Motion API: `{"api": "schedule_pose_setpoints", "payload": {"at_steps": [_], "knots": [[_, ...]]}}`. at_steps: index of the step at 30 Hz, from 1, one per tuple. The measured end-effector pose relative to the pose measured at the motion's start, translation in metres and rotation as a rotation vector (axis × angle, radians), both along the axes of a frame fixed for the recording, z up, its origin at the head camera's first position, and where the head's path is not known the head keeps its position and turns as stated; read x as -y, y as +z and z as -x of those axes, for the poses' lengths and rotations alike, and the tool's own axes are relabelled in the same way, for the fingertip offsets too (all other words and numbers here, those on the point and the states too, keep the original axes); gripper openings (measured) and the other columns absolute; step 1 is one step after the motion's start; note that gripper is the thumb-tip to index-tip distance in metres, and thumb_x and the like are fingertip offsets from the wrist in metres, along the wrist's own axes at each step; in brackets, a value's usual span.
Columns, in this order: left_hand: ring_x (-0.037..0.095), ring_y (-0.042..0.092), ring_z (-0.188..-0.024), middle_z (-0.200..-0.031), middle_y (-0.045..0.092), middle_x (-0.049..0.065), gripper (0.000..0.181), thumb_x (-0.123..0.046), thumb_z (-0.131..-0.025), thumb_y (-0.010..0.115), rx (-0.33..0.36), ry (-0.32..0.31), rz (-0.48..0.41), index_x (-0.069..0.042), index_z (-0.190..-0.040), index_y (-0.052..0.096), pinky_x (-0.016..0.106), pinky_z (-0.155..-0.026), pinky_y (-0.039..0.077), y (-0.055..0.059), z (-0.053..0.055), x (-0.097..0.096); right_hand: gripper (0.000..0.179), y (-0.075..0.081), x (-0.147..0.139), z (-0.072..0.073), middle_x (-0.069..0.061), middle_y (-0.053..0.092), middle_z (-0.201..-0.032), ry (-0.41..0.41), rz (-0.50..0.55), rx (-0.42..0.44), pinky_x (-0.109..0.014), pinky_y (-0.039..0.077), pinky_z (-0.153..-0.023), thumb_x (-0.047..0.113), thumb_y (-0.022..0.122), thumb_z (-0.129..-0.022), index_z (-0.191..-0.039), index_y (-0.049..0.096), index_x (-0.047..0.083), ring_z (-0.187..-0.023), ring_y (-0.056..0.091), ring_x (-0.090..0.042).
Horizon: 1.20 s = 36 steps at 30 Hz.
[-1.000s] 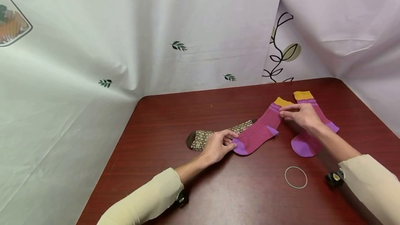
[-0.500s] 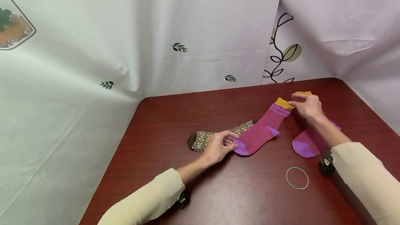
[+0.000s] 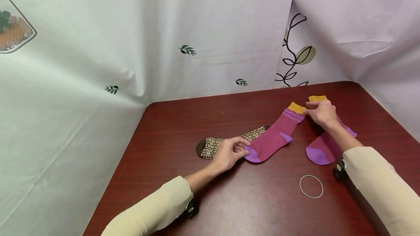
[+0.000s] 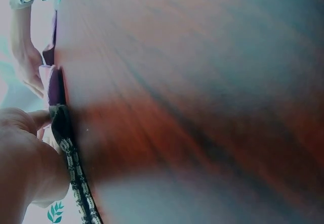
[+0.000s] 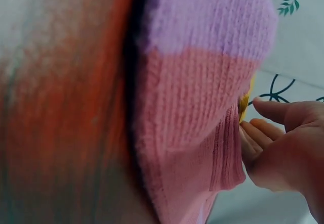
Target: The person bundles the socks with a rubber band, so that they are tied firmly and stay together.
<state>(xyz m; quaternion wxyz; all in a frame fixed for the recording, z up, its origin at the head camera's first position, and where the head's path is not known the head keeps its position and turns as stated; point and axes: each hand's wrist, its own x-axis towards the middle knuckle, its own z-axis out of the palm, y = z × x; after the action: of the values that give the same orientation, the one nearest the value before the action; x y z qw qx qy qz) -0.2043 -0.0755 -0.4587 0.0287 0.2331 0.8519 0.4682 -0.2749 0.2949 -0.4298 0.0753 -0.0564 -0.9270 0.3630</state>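
A pink ribbed sock [image 3: 271, 139] with purple toe and heel and a yellow cuff lies slantwise on the table. My left hand [image 3: 228, 154] holds its toe end, fingers bent and thumb at the purple edge. At the other end, my right hand [image 3: 323, 114] has its thumb by the cuff corner, the fingers loosely extended. The right wrist view shows that hand [image 5: 288, 143] with thumb and fingers apart beside the yellow cuff. A matching sock [image 3: 323, 150] lies under the right forearm, partly hidden. Behind my left hand is a brown-and-cream patterned sock [image 3: 211, 148], partly covered.
A thin pale ring-shaped band [image 3: 311, 186] lies on the dark red wooden table [image 3: 262, 199], nearer to me than the socks. White printed cloth [image 3: 213, 28] hangs behind the table and along its sides.
My right hand has moved from the pink sock's leg up and right to its cuff corner, then shifted slightly left. The left hand has stayed at the toe.
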Motion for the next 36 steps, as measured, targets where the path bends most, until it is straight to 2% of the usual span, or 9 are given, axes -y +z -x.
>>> {"api": "schedule_pose_setpoints", "payload": {"at_steps": [5, 10, 18, 23, 25, 28, 31, 34, 36], "knots": [[0.002, 0.071, -0.081, -0.099, 0.079, 0.000, 0.021, -0.005, -0.090, 0.085, 0.002, 0.002, -0.001, -0.011, -0.109, 0.080, 0.020, -0.077, 0.058, 0.001, -0.001, 0.000, 0.039, -0.002, 0.002, 0.006, -0.031, 0.067, -0.120, -0.016, -0.077, -0.065, -0.068, 0.033, -0.107, 0.011, 0.075, -0.095, -0.124, 0.069, -0.014, -0.129, 0.047, -0.060], [0.003, 0.071, -0.081, -0.099, 0.079, 0.000, 0.021, -0.005, -0.089, 0.086, 0.000, -0.002, -0.011, -0.010, -0.109, 0.080, 0.020, -0.077, 0.058, 0.000, -0.001, 0.000, 0.035, -0.005, 0.003, 0.009, -0.032, 0.070, -0.115, -0.028, -0.110, -0.112, -0.070, 0.040, -0.100, 0.008, 0.079, -0.090, -0.115, 0.072, -0.015, -0.120, 0.052, -0.061], [0.002, 0.071, -0.081, -0.099, 0.079, -0.001, 0.021, -0.005, -0.089, 0.086, 0.004, 0.003, -0.005, -0.011, -0.109, 0.080, 0.021, -0.077, 0.058, 0.000, 0.000, 0.000, 0.028, -0.007, 0.002, 0.012, -0.029, 0.075, -0.102, -0.024, -0.089, -0.145, -0.067, 0.038, -0.101, 0.006, 0.081, -0.089, -0.109, 0.075, -0.013, -0.113, 0.059, -0.057], [0.003, 0.071, -0.081, -0.099, 0.079, 0.000, 0.022, -0.004, -0.089, 0.086, 0.008, 0.005, -0.011, -0.010, -0.109, 0.080, 0.021, -0.077, 0.058, 0.000, 0.000, 0.000, 0.023, -0.010, 0.001, 0.013, -0.027, 0.076, -0.094, -0.015, -0.052, -0.170, -0.066, 0.035, -0.105, 0.005, 0.081, -0.090, -0.105, 0.076, -0.012, -0.104, 0.068, -0.053], [0.003, 0.071, -0.082, -0.098, 0.079, 0.001, 0.022, -0.003, -0.089, 0.085, 0.002, 0.004, -0.015, -0.010, -0.109, 0.080, 0.020, -0.077, 0.058, -0.001, 0.000, 0.000, 0.021, -0.011, 0.002, 0.012, -0.027, 0.076, -0.093, -0.007, -0.037, -0.187, -0.065, 0.034, -0.107, 0.004, 0.081, -0.090, -0.103, 0.076, -0.012, -0.094, 0.074, -0.046], [0.004, 0.071, -0.083, -0.098, 0.079, 0.002, 0.021, -0.002, -0.090, 0.084, -0.009, 0.000, -0.019, -0.009, -0.109, 0.080, 0.020, -0.078, 0.058, -0.002, 0.000, 0.000, 0.020, -0.013, 0.002, 0.011, -0.027, 0.076, -0.092, -0.007, -0.019, -0.203, -0.063, 0.033, -0.108, 0.005, 0.082, -0.089, -0.100, 0.077, -0.011, -0.077, 0.075, -0.022], [0.005, 0.071, -0.084, -0.098, 0.079, 0.002, 0.020, -0.002, -0.091, 0.083, -0.022, -0.009, -0.025, -0.009, -0.110, 0.079, 0.021, -0.079, 0.058, -0.003, 0.000, 0.000, 0.020, -0.013, 0.002, 0.008, -0.027, 0.076, -0.093, -0.012, -0.003, -0.212, -0.062, 0.032, -0.108, 0.006, 0.082, -0.090, -0.101, 0.077, -0.011, -0.079, 0.074, -0.021], [0.007, 0.071, -0.086, -0.099, 0.079, 0.002, 0.019, -0.002, -0.093, 0.081, -0.024, -0.021, -0.048, -0.009, -0.110, 0.079, 0.023, -0.081, 0.059, -0.004, 0.000, 0.001, 0.023, -0.011, 0.002, 0.004, -0.027, 0.076, -0.097, -0.022, 0.035, -0.187, -0.063, 0.028, -0.111, 0.008, 0.080, -0.093, -0.106, 0.077, -0.011, -0.102, 0.072, -0.042], [0.006, 0.072, -0.087, -0.099, 0.079, 0.001, 0.019, -0.002, -0.093, 0.080, -0.019, -0.023, -0.064, -0.010, -0.110, 0.079, 0.023, -0.081, 0.059, -0.004, -0.001, 0.001, 0.027, -0.010, 0.001, 0.000, -0.025, 0.077, -0.099, -0.041, 0.068, -0.149, -0.060, 0.032, -0.108, 0.011, 0.080, -0.095, -0.110, 0.076, -0.011, -0.109, 0.067, -0.047]]}}
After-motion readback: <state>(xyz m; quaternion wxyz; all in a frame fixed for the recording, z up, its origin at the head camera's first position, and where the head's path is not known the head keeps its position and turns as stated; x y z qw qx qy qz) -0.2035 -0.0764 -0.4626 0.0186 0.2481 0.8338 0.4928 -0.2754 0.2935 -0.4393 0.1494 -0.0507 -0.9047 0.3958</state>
